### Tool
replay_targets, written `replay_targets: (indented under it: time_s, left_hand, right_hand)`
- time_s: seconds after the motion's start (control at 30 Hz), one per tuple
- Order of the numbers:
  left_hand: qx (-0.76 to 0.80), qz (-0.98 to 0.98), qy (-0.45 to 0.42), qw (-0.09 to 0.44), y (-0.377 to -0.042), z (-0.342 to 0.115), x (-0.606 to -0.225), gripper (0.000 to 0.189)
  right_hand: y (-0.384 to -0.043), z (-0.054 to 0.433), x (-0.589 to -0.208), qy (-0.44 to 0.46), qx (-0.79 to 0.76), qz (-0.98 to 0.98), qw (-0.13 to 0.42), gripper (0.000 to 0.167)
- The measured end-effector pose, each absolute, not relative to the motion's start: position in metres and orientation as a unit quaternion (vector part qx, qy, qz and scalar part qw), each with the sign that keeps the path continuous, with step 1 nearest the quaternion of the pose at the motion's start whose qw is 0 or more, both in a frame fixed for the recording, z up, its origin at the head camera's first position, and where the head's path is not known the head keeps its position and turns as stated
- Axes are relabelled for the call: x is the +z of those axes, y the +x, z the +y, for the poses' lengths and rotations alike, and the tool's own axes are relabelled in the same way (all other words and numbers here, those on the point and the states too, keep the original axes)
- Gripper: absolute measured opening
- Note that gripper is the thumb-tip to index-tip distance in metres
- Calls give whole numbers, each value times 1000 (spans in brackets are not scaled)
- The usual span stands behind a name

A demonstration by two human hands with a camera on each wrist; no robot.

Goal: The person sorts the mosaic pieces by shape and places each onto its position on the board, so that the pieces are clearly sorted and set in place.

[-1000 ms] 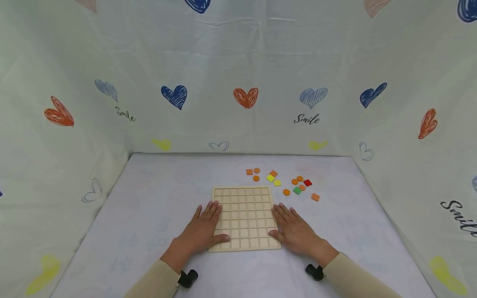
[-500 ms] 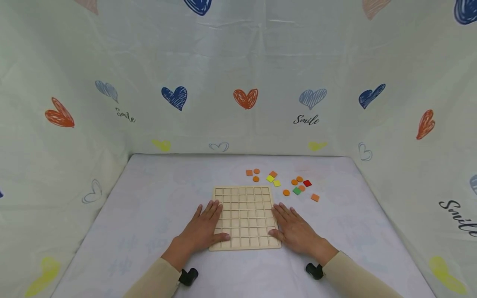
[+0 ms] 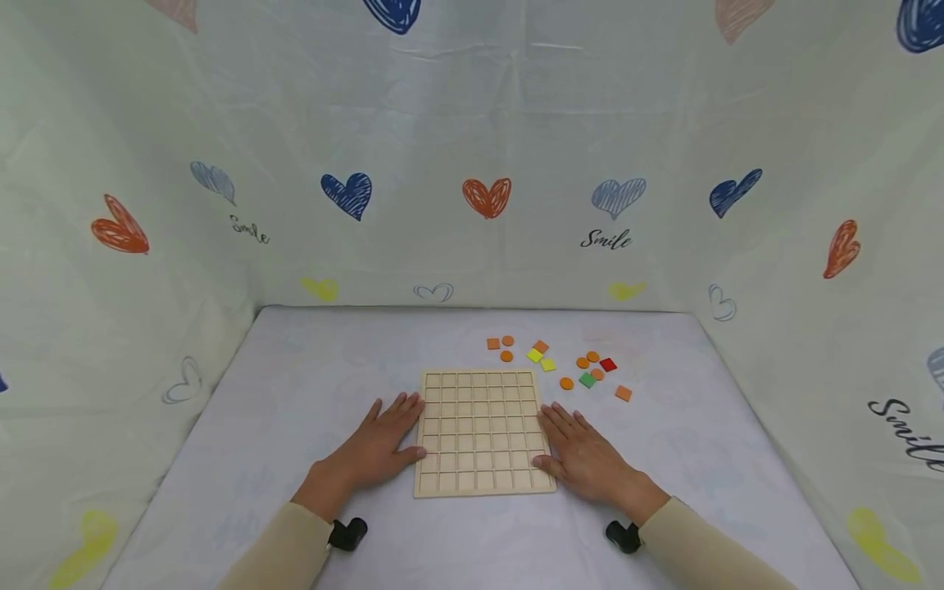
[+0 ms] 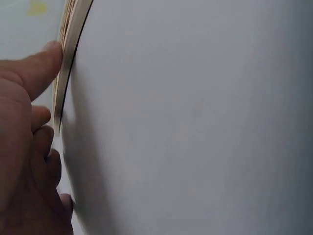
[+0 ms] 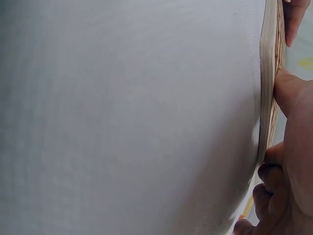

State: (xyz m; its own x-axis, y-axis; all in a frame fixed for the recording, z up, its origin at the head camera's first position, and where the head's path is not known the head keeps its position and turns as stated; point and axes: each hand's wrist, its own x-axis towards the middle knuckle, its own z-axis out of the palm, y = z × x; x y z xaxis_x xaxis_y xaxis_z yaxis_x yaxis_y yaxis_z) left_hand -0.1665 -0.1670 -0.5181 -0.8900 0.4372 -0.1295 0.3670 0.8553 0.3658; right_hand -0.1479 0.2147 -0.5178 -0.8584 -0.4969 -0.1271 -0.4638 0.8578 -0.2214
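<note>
A pale wooden grid board [image 3: 479, 433] with many square cells lies on the white-covered table in the head view. My left hand [image 3: 374, 447] is beside its left edge, fingers extended, with the thumb tip right at the edge. On the opposite side my right hand [image 3: 590, 460] rests along the right edge, fingers straight and the thumb over the border. In the left wrist view the thumb [image 4: 41, 68] overlaps the board's side [image 4: 71, 54]. The right wrist view has the right thumb [image 5: 288, 90] on top of the board's edge [image 5: 268, 83].
Behind the board and to its right lie several flat pieces: orange discs [image 3: 566, 383], orange squares [image 3: 623, 393], yellow squares [image 3: 548, 365], a green square [image 3: 587, 380] and a red square [image 3: 608, 365]. A heart-printed cloth [image 3: 413, 246] hangs around the table.
My left hand has slid leftward off the board's surface to beside its left edge. The right hand, the board and the coloured pieces stay where they were.
</note>
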Motion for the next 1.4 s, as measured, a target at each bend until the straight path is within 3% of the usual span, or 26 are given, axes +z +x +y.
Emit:
replay_targets:
  time_s: [0.37,0.7,1.07,1.4]
  left_hand:
    - [200,943,220,147,-173,-178,-514,118]
    - [215,939,222,149,-177,-176,-520,118]
    - [216,942,209,151,-176,-174,-519,118]
    - [215,942,208,155,-175,-174,-519,118]
  right_hand:
    - [-154,219,-518,-257,-111,957,82,82]
    - [-180,272,-516,-156,-164,974,-13,67]
    - [-201,326,-511,-29,-306,952,7,58]
    - [-207,351,-522,3,-311,950,8,48]
